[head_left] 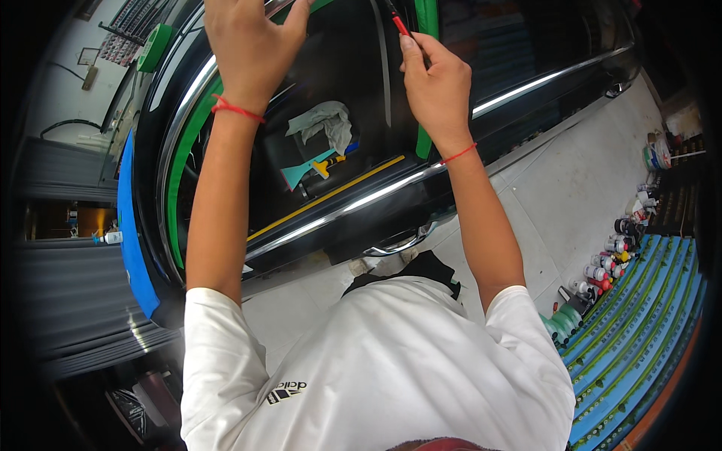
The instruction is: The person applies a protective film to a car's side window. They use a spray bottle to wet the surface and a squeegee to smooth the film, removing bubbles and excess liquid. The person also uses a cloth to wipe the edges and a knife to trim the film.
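Note:
My left hand [252, 49] is raised at the top of the view, over the green-edged frame of a black car door. Its thumb sticks out to the right, while the fingers are cut off by the upper edge. Farther right, my right hand [440, 86] is closed round a slim red-and-black tool [400, 25], which points up and left beside a green strip [427, 45]. Lower between my arms, a crumpled grey cloth [323, 124], a turquoise scraper [301, 171] and a yellow-and-black scraper [325, 165] lie within the dark door frame.
A yellow strip [327, 197] and chrome trim [338, 218] run along the door, above a door handle [402, 244]. Blue cloth [135, 240] hangs at the left of the car. Bottles [602, 274] line the tiled floor [534, 203] beside a striped blue-green mat [639, 323].

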Demonstrator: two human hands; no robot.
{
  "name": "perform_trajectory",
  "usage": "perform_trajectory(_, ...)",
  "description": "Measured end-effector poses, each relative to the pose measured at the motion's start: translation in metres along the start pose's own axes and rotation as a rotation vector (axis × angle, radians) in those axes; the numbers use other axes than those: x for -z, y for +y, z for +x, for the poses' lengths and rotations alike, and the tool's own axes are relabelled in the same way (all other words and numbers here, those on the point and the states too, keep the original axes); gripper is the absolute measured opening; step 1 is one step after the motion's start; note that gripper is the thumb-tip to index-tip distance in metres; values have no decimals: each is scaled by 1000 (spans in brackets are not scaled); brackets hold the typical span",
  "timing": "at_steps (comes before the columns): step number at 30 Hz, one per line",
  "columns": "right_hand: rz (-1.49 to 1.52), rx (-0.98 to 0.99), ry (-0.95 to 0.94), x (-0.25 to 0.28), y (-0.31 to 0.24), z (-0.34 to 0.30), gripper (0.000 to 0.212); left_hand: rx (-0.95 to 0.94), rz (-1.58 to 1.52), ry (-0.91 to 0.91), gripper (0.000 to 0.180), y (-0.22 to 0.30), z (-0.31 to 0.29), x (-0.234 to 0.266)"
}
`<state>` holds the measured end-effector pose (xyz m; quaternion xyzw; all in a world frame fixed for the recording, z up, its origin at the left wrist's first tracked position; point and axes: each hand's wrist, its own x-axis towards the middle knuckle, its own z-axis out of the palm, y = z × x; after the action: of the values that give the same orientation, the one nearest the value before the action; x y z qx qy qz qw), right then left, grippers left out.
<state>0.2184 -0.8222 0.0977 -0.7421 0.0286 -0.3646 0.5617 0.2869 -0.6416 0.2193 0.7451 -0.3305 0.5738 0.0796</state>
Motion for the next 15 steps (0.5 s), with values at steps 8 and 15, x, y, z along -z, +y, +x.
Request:
perform_trajectory(8, -233, 208, 17, -12, -22, 11, 27, 1528, -1611, -21, 14, 40, -55, -42)
perform_trajectory(15, -341, 282, 4, -10, -24, 21, 28, 1576, -1746, 79, 21, 33, -60, -88)
